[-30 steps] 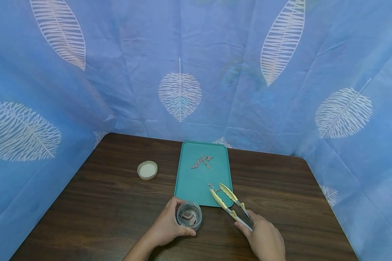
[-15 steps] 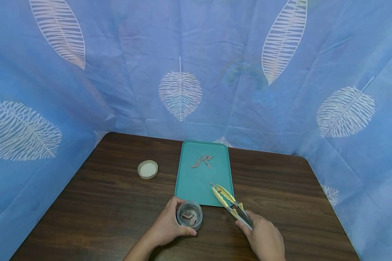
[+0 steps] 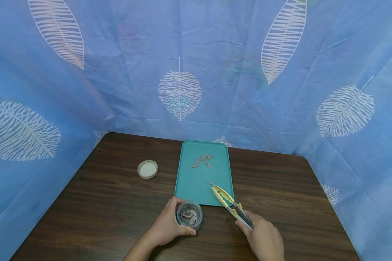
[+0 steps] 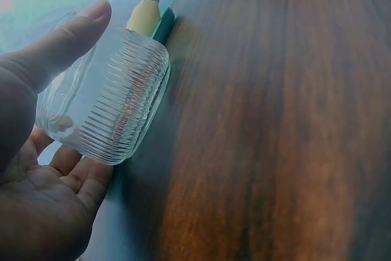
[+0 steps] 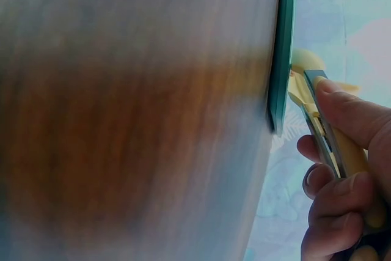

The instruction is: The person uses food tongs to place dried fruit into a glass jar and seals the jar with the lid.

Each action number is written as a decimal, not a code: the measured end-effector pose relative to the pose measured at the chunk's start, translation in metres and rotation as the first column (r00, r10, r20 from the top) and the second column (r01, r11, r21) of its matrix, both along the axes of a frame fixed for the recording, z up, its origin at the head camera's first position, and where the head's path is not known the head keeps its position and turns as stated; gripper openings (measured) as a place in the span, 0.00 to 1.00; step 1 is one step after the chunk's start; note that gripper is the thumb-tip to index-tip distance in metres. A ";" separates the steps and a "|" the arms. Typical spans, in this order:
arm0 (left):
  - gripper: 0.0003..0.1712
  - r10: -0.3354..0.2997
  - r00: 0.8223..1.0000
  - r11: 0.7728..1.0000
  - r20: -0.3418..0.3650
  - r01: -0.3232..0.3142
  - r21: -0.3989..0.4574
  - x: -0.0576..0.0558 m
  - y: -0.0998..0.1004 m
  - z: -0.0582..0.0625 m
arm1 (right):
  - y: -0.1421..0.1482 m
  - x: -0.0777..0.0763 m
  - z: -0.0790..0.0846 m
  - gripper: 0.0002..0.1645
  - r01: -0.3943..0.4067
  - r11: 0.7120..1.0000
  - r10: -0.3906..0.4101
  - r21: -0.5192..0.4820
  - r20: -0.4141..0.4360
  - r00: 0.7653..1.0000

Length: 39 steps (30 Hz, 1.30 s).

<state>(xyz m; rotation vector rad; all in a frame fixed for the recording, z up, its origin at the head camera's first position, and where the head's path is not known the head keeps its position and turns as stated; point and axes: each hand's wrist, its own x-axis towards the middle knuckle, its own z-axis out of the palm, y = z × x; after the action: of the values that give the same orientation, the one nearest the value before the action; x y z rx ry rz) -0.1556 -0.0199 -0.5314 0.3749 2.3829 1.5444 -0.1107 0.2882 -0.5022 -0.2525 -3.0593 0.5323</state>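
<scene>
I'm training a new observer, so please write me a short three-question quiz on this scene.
1. True or false: the right hand grips the tongs.
2. In the head view, where does the round lid lie relative to the teal tray? A) left of it; B) right of it; C) inside it.
3. What does the left hand hold?

Key: 1. True. 2. A. 3. A clear glass jar.

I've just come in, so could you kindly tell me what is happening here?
A person's left hand holds an open glass jar with pinkish strips inside. The right hand grips yellow-ended tongs that reach one strip at a teal tray; more strips lie toward its far end. A lid rests on the table.
</scene>
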 end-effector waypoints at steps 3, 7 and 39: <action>0.52 0.001 1.000 1.000 -0.002 -0.001 -0.003 0.000 0.000 0.000 | 0.001 0.000 0.001 0.31 -0.003 1.000 0.003 -0.002 -0.005 1.000; 0.51 0.004 1.000 1.000 -0.007 -0.004 -0.007 0.000 0.000 0.000 | 0.001 0.000 0.001 0.32 -0.003 1.000 0.003 -0.004 0.004 1.000; 0.51 0.000 1.000 1.000 0.005 0.000 -0.005 -0.001 0.001 -0.004 | -0.003 0.019 0.021 0.33 -0.019 1.000 0.018 -0.020 -0.044 0.999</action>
<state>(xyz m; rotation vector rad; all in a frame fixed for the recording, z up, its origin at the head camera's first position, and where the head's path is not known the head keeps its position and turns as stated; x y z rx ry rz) -0.1564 -0.0192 -0.5350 0.3695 2.3821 1.5374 -0.0918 0.2855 -0.4814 -0.2111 -3.0185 0.5622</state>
